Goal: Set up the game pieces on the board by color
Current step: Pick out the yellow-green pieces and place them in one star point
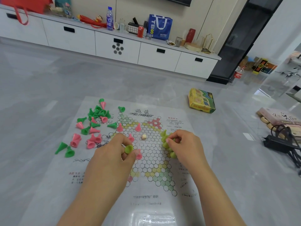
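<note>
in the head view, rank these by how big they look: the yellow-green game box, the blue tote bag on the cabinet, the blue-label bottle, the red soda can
1. blue tote bag and yellow-green game box: look about alike, and the box is nearer, so unranked
2. blue-label bottle
3. red soda can

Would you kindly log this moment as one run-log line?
left hand: pinches lime piece | right hand: on lime cluster, grip unclear | pink/green pile: unsorted beside board

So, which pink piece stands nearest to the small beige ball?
The upright pink piece just left of the ball; the other pink ones stand or lie farther away.
</note>
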Available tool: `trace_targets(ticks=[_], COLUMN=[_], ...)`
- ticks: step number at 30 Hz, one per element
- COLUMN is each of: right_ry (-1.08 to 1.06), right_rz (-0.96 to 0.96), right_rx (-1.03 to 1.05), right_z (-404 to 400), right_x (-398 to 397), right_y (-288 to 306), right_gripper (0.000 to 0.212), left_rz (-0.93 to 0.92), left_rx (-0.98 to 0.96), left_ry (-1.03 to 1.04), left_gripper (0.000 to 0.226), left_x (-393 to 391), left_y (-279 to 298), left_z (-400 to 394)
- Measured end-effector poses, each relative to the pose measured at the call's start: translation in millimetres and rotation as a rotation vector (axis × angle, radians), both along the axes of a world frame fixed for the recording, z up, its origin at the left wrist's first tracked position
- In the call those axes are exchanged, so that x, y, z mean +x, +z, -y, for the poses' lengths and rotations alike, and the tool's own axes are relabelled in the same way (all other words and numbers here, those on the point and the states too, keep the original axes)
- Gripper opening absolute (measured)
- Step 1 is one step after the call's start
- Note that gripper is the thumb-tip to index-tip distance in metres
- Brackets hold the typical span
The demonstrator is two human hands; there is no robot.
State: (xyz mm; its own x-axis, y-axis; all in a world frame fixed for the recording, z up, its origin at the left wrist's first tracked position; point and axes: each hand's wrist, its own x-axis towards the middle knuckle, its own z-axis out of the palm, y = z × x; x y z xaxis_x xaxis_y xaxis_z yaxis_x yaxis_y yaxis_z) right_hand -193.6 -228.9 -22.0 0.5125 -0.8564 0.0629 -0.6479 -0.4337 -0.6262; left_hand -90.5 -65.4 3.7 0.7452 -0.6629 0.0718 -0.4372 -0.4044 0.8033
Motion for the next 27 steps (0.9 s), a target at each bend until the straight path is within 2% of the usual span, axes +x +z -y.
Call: trace_targets(ticks=[13,18,22,25,27], right_ry=[0.033,0.019,0.011,0.142,0.3], right_rz=[-0.06,0.01,0.068,0.226,0.215], right_rx=[-0.088,-0.047,-0.123,0.027,0.149], right_z=[-1.8,-3.9,-10.1,-22.4,-31.4], right_x=[-2.5,-5.3,-8.7,-9.5,-7.9], right_y=[2.6,6.0,17.8,30.9,36.1], right_gripper=[0.005,0.007,0.01,0.011,0.016], left_rz=[0.017,-0.002,-0.108,-0.254,-0.297], left_rx=[0.018,0.023,-0.017,-0.063,-0.08], left_ry=[0.006,0.01,0.01,-0.005,-0.03], left_gripper=[0.021,0.021,0.018,0.004,0.002], left_x=[1.8,3.1,5.3,3.5,0.1], left_y=[-1.0,0.1,0.8,1.4,0.1], left_z=[-1.2,-1.1,-0.8,-0.9,-0.6])
